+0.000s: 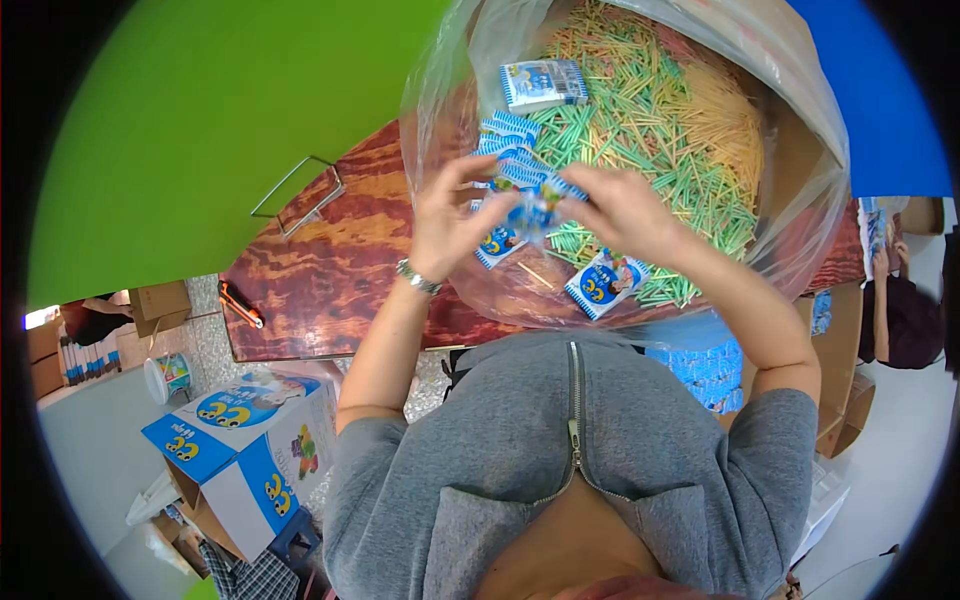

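Observation:
A small blue-and-white packet [541, 208], smeared by motion, is pinched by my right hand [622, 212]. My left hand [447, 215], with a watch [417, 277] at the wrist, stands beside it, its thumb and fingers apart. Its thumb tip comes close to the packet; whether they touch I cannot tell. Behind the hands, several like packets [508, 137] overlap in a pile. Another packet [543, 84] lies farther back, and one more [606, 283] rests near the front. Beneath them spread many thin green, yellow and orange sticks [625, 110] in a large clear plastic bag [822, 95].
The bag lies on a red wood-grain table [340, 290]. A bent wire stand [312, 200] and an orange-black cutter knife [240, 306] are on its left side. Printed cartons [235, 445] stand below left. At far right another person's arm [882, 305] shows near a cardboard box [838, 370].

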Available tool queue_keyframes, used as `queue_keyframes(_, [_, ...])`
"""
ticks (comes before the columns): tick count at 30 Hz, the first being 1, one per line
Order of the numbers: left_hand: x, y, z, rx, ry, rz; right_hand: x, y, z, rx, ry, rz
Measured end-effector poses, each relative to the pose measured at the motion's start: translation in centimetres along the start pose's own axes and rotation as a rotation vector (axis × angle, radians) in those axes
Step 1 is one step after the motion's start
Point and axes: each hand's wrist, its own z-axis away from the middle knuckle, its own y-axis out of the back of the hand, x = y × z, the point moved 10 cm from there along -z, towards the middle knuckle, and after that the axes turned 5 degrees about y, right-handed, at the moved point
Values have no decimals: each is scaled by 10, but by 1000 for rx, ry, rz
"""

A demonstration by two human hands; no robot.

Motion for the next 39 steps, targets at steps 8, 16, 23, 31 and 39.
queue_keyframes(8, [-15,-13,35,-278,-36,-789,44,-96,13,73,-209,64])
queue_keyframes(16, [-42,-18,50,-289,94,-759,27,-90,1,37,-80,171])
queue_keyframes(23, [-45,-33,33,-92,91,-737,-9,-52,-30,182,282,390])
queue_keyframes(31, [-44,-34,21,5,38,-779,52,-31,63,-396,-50,371])
queue_keyframes(39, [-22,-35,20,-13,5,-842,74,-35,86,-311,-117,425])
